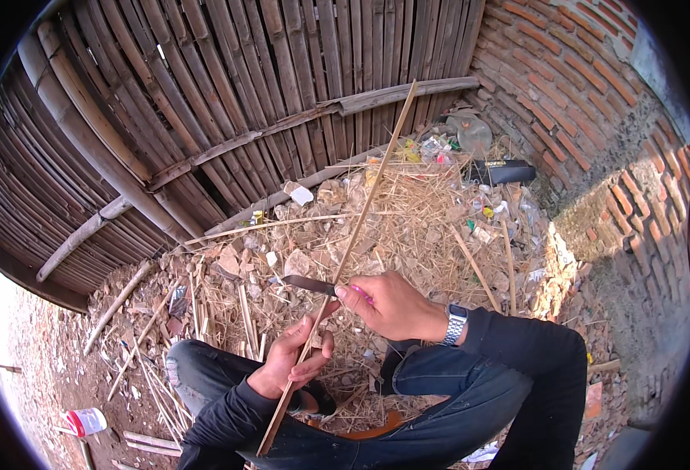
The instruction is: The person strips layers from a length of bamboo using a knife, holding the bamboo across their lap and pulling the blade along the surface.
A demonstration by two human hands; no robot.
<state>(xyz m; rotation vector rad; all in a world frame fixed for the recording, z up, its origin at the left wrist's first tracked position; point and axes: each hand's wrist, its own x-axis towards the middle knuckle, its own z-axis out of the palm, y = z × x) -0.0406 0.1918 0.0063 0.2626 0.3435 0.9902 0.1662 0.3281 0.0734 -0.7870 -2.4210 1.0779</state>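
A long, thin bamboo strip (373,192) slants across the middle, from over my lap up toward the slatted wall. My left hand (296,356) is closed round its lower part, fingers curled about it. Just above, my right hand (388,304) grips a knife by its pink handle, the thumb near the strip. The dark knife blade (307,283) points left and lies across the strip, seemingly against it. How deep the edge sits cannot be made out. A metal watch is on my right wrist.
Ahead stands a wall of bamboo slats (282,63); a brick wall (564,86) rises at the right. Straw, stones and litter cover the ground. Cut bamboo strips (161,392) lie at the left, near a white and red tub (86,421). A black case (503,171) lies by the bricks.
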